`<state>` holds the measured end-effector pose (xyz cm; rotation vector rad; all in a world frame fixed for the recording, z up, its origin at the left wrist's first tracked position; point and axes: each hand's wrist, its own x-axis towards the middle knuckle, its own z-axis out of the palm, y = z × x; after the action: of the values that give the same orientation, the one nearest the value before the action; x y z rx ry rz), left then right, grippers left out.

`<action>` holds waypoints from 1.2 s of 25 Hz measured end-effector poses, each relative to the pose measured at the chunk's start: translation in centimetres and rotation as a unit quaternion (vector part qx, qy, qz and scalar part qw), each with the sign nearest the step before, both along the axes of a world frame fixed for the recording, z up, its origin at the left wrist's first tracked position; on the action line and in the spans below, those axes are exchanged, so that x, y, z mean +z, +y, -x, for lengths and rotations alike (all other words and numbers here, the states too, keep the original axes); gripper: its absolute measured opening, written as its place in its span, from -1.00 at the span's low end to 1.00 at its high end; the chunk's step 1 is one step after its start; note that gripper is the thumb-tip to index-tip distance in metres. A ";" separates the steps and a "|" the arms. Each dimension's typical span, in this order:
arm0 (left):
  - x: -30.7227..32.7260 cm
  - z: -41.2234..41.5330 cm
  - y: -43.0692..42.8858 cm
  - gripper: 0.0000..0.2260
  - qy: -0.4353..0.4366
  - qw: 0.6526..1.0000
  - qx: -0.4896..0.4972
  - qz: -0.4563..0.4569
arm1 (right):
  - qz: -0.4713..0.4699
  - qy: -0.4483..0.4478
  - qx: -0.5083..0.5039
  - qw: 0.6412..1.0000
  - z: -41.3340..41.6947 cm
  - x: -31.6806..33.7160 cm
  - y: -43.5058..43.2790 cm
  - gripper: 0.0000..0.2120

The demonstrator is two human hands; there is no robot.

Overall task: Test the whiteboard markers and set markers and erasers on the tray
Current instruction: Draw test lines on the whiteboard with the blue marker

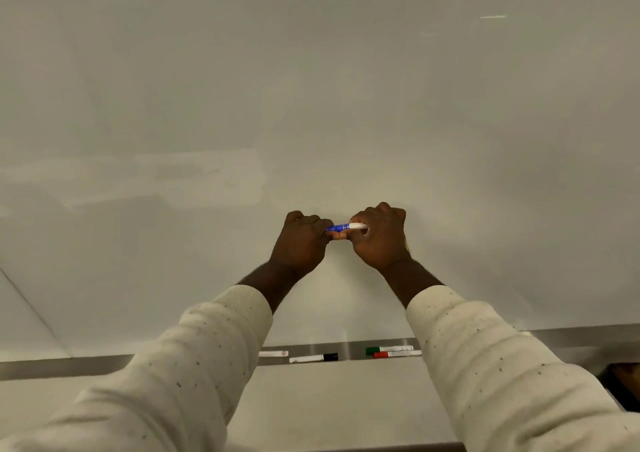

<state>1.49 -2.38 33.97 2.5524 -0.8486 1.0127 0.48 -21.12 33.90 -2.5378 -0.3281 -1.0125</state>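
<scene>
Four white-barrelled markers (308, 358) rest on the long steel tray (561, 342); your left hand (301, 240) and right hand (379, 235) pinch a blue-capped white marker (346, 226), apparently untested; erasers unseen.

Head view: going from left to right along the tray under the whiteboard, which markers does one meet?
White marker → black marker → green marker. The red marker lies alongside the green one, so it has no separate place.

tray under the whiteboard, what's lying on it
On the tray lie a black-capped marker, a green-capped marker, a red-capped marker, and a pale marker whose left end the left sleeve covers. The right sleeve hides more tray; no eraser shows.
</scene>
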 end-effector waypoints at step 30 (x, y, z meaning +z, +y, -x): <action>19.1 -7.7 1.9 -0.71 -0.240 0.970 0.047 0.009 | -0.199 -0.276 -0.075 0.937 -2.4 16.6 -1.2 -0.75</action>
<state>9.21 -0.46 53.09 2.3823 -0.8249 1.7002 2.85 -22.32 50.52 -1.9069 -0.0613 -1.6588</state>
